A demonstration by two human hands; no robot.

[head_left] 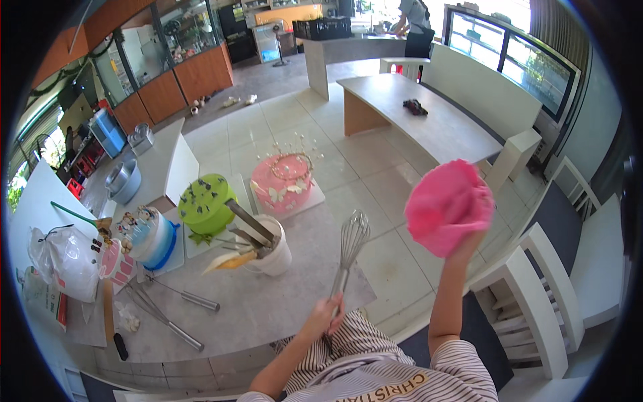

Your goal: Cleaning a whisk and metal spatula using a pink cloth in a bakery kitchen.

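Note:
My left hand (pixel 327 316), low in the middle, is closed around the handle of a metal balloon whisk (pixel 351 242), its wires pointing up. To the right my raised right hand (pixel 469 246) grips a bright pink, cloth-like piece with a ruffled edge (pixel 449 208); most of the fingers are hidden by it. On the grey table (pixel 295 308) left of the whisk stands a white tub (pixel 276 260) holding spatulas and other tools. Behind it are a green cake (pixel 213 213) and a pink cake (pixel 281 184) with butterflies and a beaded crown.
A blue and white cake (pixel 149 244) stands at the table's left, near a plastic bag (pixel 63 261). Two whisks (pixel 171 325) and a long tool with a dark handle (pixel 110 315) lie in front. White chairs (pixel 536 308) are at right. A person (pixel 415 23) stands far back.

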